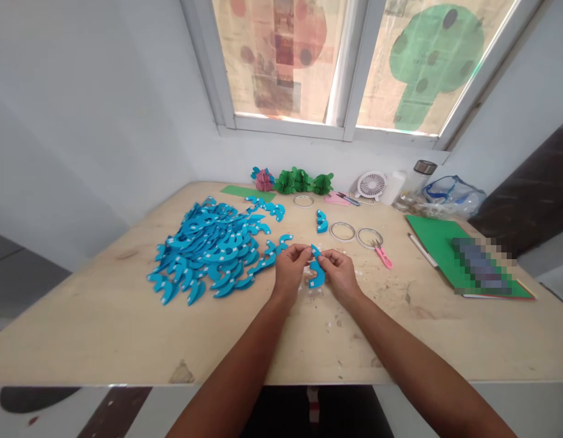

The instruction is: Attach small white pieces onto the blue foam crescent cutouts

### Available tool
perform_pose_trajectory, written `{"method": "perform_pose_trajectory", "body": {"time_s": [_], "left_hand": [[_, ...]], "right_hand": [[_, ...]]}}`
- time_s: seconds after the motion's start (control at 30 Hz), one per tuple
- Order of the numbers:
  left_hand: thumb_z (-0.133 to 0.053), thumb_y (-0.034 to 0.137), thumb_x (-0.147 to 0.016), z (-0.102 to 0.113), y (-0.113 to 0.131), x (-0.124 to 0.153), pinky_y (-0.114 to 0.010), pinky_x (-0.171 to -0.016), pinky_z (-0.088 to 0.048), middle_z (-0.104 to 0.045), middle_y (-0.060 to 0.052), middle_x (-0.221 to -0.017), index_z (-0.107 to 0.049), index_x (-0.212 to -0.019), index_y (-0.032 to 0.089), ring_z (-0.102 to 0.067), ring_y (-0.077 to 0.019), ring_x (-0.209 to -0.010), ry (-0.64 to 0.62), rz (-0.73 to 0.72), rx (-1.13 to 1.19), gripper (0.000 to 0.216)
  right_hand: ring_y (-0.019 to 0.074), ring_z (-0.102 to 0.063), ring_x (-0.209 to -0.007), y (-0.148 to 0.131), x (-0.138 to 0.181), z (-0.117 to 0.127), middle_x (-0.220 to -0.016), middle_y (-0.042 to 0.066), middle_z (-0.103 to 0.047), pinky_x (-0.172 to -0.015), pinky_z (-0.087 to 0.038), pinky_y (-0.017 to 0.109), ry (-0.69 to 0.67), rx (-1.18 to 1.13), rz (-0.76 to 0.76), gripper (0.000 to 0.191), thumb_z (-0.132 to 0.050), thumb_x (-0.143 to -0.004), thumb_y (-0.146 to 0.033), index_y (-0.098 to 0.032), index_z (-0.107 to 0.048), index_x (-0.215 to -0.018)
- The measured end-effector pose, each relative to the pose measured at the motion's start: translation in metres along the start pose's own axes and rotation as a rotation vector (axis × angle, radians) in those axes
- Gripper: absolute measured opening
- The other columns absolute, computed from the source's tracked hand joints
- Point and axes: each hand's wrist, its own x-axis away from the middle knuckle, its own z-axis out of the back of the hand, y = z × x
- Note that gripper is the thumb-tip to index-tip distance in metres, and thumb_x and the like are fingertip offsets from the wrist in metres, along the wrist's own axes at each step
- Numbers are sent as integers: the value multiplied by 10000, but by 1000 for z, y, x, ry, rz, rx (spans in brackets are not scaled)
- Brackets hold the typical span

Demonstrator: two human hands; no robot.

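My left hand [290, 267] and my right hand [340, 272] meet over the middle of a wooden table [103, 328]. Both pinch one curved blue paper piece [317, 271] with white tabs, held just above the tabletop. Left of my hands lies a large heap of the same blue curved pieces [213, 246]. A small stack of blue pieces [321, 222] sits beyond my hands.
Tape rolls [343, 231] and pink scissors [382, 254] lie just behind my right hand. Green paper sheets [445, 249] rest at the right. Green and pink folded paper shapes [304, 180], a small white fan [370, 184] and a jar [421, 175] line the wall under the window.
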Motion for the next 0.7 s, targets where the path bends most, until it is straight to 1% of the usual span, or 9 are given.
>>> {"method": "perform_pose_trajectory", "body": {"time_s": [0.13, 0.3, 0.43, 0.53, 0.63, 0.7], "left_hand": [[-624, 262, -635, 1, -1, -1, -220, -554, -434, -593, 8, -577, -620, -618, 132, -532, -101, -551, -23, 37, 3, 131], [-613, 258, -629, 1, -4, -2, -214, -551, -414, -585, 13, -563, -614, -595, 129, -513, -92, -539, -45, 52, -39, 133], [-597, 280, -646, 1, -3, -1, -225, -550, -418, -594, 9, -576, -604, -600, 137, -524, -103, -540, -69, 31, -73, 151], [-581, 259, -670, 1, -1, 0, -230, -566, -433, -616, 1, -623, -602, -643, 145, -550, -113, -574, -50, -87, -165, 118], [-553, 202, -699, 2, -1, 1, -237, -599, -446, -624, 1, -648, -600, -673, 161, -569, -121, -612, -21, -264, -356, 68], [-541, 182, -717, 3, -3, 2, -255, -641, -457, -638, -8, -678, -609, -692, 173, -585, -135, -655, -14, -370, -496, 74]], "right_hand": [[90, -462, -446, -2, 2, -1, -539, -36, -574, -432, -338, 211, -20, 2, 18, 198, -680, -647, -353, -171, -618, -695], [100, -500, -478, -3, 2, -2, -587, -15, -615, -466, -375, 216, -23, 32, 44, 180, -668, -661, -335, -166, -624, -706], [97, -506, -480, -3, 1, -2, -590, -10, -618, -462, -378, 209, -12, 40, 60, 169, -665, -664, -323, -163, -624, -701], [94, -504, -472, -2, 1, -2, -586, -12, -616, -447, -371, 203, -3, 26, 41, 164, -667, -659, -318, -164, -620, -692], [87, -482, -443, -1, 1, -1, -546, -27, -590, -420, -343, 195, -12, 14, 21, 155, -665, -653, -309, -166, -621, -693], [81, -460, -420, 0, 0, -1, -512, -39, -566, -409, -329, 193, -8, 13, 13, 150, -664, -647, -303, -167, -621, -694]]}}
